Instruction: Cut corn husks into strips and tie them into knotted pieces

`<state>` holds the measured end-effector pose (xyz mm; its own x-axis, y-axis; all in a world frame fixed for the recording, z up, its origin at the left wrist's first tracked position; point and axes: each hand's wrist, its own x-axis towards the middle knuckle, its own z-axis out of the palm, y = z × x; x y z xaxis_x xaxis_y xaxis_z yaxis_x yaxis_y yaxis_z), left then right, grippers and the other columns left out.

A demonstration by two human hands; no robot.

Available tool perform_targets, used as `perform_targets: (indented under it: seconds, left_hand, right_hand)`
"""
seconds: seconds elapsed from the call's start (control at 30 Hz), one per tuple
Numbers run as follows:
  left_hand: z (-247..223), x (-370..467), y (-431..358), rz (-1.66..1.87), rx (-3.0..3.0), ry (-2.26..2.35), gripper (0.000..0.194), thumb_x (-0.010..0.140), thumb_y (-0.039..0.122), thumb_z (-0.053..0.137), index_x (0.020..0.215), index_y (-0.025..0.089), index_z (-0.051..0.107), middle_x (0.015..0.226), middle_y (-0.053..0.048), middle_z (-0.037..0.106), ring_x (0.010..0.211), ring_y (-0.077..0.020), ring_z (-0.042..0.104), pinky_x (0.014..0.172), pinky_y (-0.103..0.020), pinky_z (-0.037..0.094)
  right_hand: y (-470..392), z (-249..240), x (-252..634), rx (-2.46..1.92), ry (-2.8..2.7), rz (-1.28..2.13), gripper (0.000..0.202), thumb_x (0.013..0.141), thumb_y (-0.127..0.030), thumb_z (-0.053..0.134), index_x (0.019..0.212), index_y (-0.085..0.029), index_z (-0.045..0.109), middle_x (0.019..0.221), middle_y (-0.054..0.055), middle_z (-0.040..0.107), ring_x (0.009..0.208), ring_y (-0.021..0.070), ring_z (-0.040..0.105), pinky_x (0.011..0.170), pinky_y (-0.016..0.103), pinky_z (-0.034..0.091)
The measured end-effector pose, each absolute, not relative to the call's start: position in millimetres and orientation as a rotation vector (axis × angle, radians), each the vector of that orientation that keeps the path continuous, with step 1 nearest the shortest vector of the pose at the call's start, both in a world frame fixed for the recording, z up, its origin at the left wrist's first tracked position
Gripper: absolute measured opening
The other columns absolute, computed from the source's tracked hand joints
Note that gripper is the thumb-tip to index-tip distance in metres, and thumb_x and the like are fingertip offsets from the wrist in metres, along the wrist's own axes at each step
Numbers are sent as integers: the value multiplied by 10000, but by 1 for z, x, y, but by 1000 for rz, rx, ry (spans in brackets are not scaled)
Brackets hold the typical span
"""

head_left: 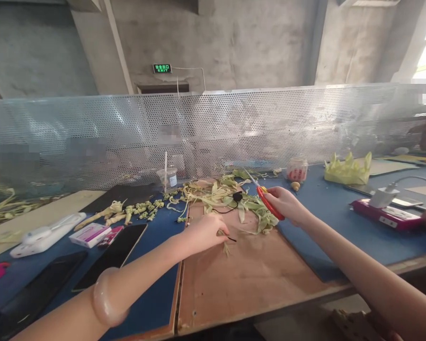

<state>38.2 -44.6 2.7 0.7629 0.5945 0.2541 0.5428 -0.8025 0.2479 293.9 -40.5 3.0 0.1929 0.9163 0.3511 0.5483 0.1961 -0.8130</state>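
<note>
My left hand (208,233) is closed in a pinch above the bare wooden strip of the table. A thin black strand (231,239) pokes out from its fingertips, and a small pale green sprig (226,249) shows just below them. My right hand (284,204) grips red-handled scissors (266,199), their blades pointing up and away to the left. Between and beyond my hands lies a heap of wilted leaves and stems (227,189). On the heap sits a small black lump (237,196) with a thin dark cord curving toward my left hand.
Trimmed green flower pieces and pale roots (142,210), a small box (90,235), a black phone (115,253) and a white power strip (48,234) lie left. A plastic cup (168,180) and a jar (297,170) stand before the perforated screen (241,128). A magenta power strip (386,215) lies right.
</note>
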Motion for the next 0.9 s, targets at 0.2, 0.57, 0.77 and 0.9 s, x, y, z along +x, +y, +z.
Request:
perform_targets:
  seconds: [0.2, 0.57, 0.77, 0.9]
  left_hand:
    - [-1, 33, -35, 416, 2810, 806, 201, 784, 223, 517, 819, 224, 715, 852, -39, 643, 720, -152, 583, 664, -248, 412]
    - [-10, 15, -37, 535, 2351, 1055, 234, 784, 357, 504, 843, 196, 663, 772, -19, 663, 687, -154, 583, 611, -236, 407]
    - [-11, 11, -40, 446, 2114, 1076, 280, 781, 387, 499, 857, 158, 641, 762, -27, 658, 685, -156, 587, 634, -248, 421]
    - [-16, 11, -40, 486, 2002, 1065, 272, 783, 377, 503, 902, 167, 629, 831, -33, 664, 747, -163, 592, 679, -258, 435]
  right_hand:
    - [-47, -2, 279, -1332, -1450, 671, 261, 724, -338, 576, 894, -144, 535, 772, 39, 610, 607, 127, 541, 484, 209, 403]
    - [-48, -10, 229, -1126, -1531, 1254, 460, 559, -295, 777, 876, -189, 460, 740, -1, 587, 607, 115, 543, 474, 201, 399]
    - [-40, -8, 212, -1154, -1877, 1232, 485, 583, -336, 767, 908, -179, 443, 827, 24, 605, 621, 106, 531, 509, 210, 408]
    - [-43, -10, 212, -1108, -1965, 1166, 415, 623, -304, 733, 871, -188, 421, 807, 12, 610, 635, 108, 527, 517, 206, 398]
